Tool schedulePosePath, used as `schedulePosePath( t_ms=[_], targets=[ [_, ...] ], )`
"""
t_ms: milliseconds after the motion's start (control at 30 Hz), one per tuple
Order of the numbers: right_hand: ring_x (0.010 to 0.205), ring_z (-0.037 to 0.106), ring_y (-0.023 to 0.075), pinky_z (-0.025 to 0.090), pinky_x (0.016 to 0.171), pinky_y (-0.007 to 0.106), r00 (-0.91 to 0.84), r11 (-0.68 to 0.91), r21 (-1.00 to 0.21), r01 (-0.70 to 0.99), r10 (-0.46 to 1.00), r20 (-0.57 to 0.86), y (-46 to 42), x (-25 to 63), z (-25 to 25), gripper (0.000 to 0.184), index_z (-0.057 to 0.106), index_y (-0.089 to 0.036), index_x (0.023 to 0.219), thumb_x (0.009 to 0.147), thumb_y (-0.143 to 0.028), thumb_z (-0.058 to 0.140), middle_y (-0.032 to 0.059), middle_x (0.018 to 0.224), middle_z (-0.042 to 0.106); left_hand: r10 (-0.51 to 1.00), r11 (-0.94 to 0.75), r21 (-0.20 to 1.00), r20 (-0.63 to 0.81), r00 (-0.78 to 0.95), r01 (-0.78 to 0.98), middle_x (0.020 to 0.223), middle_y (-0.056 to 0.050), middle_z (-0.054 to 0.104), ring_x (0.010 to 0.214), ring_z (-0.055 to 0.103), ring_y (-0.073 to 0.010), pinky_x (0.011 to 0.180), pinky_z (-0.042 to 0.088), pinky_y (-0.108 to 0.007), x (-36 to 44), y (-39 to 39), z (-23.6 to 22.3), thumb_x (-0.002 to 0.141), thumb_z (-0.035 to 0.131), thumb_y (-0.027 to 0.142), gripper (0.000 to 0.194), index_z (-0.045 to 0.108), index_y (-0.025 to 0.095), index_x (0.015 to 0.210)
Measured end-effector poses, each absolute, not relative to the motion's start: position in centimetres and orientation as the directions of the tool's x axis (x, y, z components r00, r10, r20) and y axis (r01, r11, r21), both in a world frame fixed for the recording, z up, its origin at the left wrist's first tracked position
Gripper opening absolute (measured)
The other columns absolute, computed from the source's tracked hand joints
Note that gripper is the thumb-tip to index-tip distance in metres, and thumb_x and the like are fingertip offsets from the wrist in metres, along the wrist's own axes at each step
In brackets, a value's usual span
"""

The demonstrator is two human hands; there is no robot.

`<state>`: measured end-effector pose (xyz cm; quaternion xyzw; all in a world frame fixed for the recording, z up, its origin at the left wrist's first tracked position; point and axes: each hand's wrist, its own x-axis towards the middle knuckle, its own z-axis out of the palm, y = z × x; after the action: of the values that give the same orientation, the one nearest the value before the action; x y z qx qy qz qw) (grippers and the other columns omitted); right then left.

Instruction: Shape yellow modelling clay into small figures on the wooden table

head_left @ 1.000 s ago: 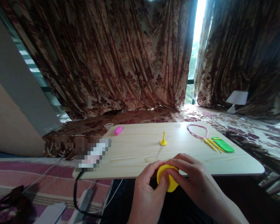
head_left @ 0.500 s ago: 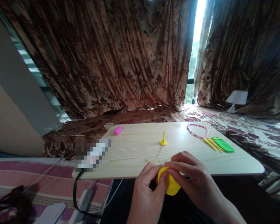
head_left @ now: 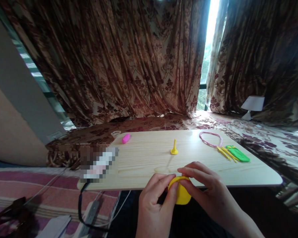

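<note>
Between my two hands is a flattened round piece of yellow modelling clay (head_left: 183, 195), its upper rim slightly raised. My left hand (head_left: 156, 201) pinches its left edge, thumb on the near face and fingers behind. On the right edge, my right hand (head_left: 205, 185) grips with thumb and fingertips. The piece hangs over the table's near edge. Beyond the hands, a yellow clay piece with a round base and a thin upright stem (head_left: 174, 148) stands on the wooden table (head_left: 144, 158). The fingertips behind the yellow disc are partly hidden.
At the table's back left lies a pink clay lump (head_left: 125, 138). Toward the right are a pink twisted loop (head_left: 210, 139), thin yellow sticks (head_left: 225, 154) and a green flat piece (head_left: 239, 154). A blurred-out device (head_left: 100, 165) with a black cable rests at the left edge.
My fingers have shifted along the yellow clay's rim, and the disc has tilted and turned a little between them. The things on the table stay where they were.
</note>
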<state>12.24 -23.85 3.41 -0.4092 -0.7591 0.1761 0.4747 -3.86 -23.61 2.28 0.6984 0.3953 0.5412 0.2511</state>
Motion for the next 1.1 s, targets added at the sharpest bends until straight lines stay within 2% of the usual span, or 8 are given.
schedulePosePath(
  t_ms=[100,200,333,467,600,833,933,1100],
  targets=[
    [0.084,0.057,0.0165,0.048,0.072,0.027,-0.221,0.623,-0.644,0.444,0.772,0.596,-23.69,12.3,3.39,0.023,0.065,-0.026,0.105,0.087,-0.018,0.054,0.0037,0.091,0.06,0.846,-0.532,0.808,0.52,0.118,0.253,0.09,-0.005,0.066,0.082,0.063,-0.0172,0.073,0.052,-0.026,-3.88,-23.58,2.31,0.082,0.058,0.018,0.019,0.071,0.021,0.096],
    [0.083,0.056,0.0159,0.048,0.071,0.027,-0.255,0.632,-0.628,0.454,0.768,0.588,-23.57,12.35,3.47,0.022,0.066,-0.028,0.103,0.087,-0.018,0.054,0.0027,0.09,0.06,0.851,-0.521,0.801,0.512,0.116,0.295,0.081,-0.004,0.064,0.074,0.062,-0.0163,0.067,0.052,-0.025,-3.86,-23.56,2.16,0.08,0.059,0.019,0.015,0.07,0.019,0.091],
    [0.086,0.057,0.0162,0.049,0.075,0.027,-0.223,0.611,-0.658,0.44,0.784,0.579,-23.58,12.28,3.3,0.025,0.061,-0.023,0.109,0.085,-0.02,0.058,0.0046,0.095,0.06,0.869,-0.487,0.829,0.491,0.06,0.275,0.077,-0.002,0.062,0.071,0.062,-0.016,0.064,0.052,-0.025,-3.72,-23.54,1.71,0.08,0.059,0.021,0.01,0.067,0.018,0.086],
    [0.087,0.058,0.0161,0.05,0.075,0.026,-0.217,0.599,-0.671,0.437,0.794,0.568,-23.69,12.2,3.11,0.018,0.064,-0.023,0.102,0.087,-0.019,0.054,0.0047,0.095,0.06,0.862,-0.496,0.823,0.505,0.041,0.278,0.079,-0.002,0.065,0.07,0.063,-0.0148,0.066,0.052,-0.025,-3.58,-23.5,1.57,0.078,0.061,0.02,0.014,0.066,0.018,0.091],
    [0.087,0.059,0.0161,0.05,0.075,0.026,-0.227,0.603,-0.667,0.437,0.792,0.567,-23.65,12.1,3.09,0.022,0.063,-0.024,0.106,0.086,-0.019,0.055,0.0048,0.096,0.061,0.819,-0.564,0.763,0.564,0.102,0.315,0.079,-0.002,0.064,0.072,0.061,-0.0141,0.066,0.052,-0.023,-3.65,-23.41,1.84,0.079,0.06,0.018,0.015,0.068,0.019,0.092],
    [0.083,0.059,0.0161,0.05,0.071,0.026,-0.215,0.606,-0.662,0.441,0.787,0.578,-23.75,12.15,3.02,0.017,0.066,-0.023,0.099,0.086,-0.019,0.055,0.0051,0.092,0.061,0.871,-0.488,0.832,0.483,0.088,0.264,0.081,-0.003,0.063,0.074,0.062,-0.0159,0.066,0.053,-0.025,-3.71,-23.48,1.76,0.08,0.059,0.021,0.017,0.067,0.019,0.095],
    [0.083,0.058,0.0159,0.05,0.07,0.025,-0.235,0.601,-0.666,0.441,0.794,0.561,-23.85,12.15,2.97,0.019,0.067,-0.025,0.101,0.087,-0.02,0.054,0.0048,0.092,0.06,0.852,-0.521,0.807,0.511,0.114,0.279,0.081,-0.004,0.063,0.073,0.061,-0.0158,0.066,0.052,-0.025,-3.73,-23.39,1.83,0.081,0.058,0.02,0.017,0.069,0.019,0.094],
    [0.087,0.058,0.0154,0.051,0.072,0.024,-0.205,0.581,-0.691,0.43,0.808,0.552,-23.95,12.3,2.8,0.028,0.06,-0.023,0.112,0.085,-0.019,0.057,0.005,0.098,0.059,0.883,-0.469,0.864,0.461,0.086,0.182,0.085,-0.004,0.063,0.078,0.063,-0.0158,0.067,0.053,-0.023,-3.65,-23.35,1.81,0.081,0.058,0.021,0.013,0.068,0.018,0.09]
  ],
)
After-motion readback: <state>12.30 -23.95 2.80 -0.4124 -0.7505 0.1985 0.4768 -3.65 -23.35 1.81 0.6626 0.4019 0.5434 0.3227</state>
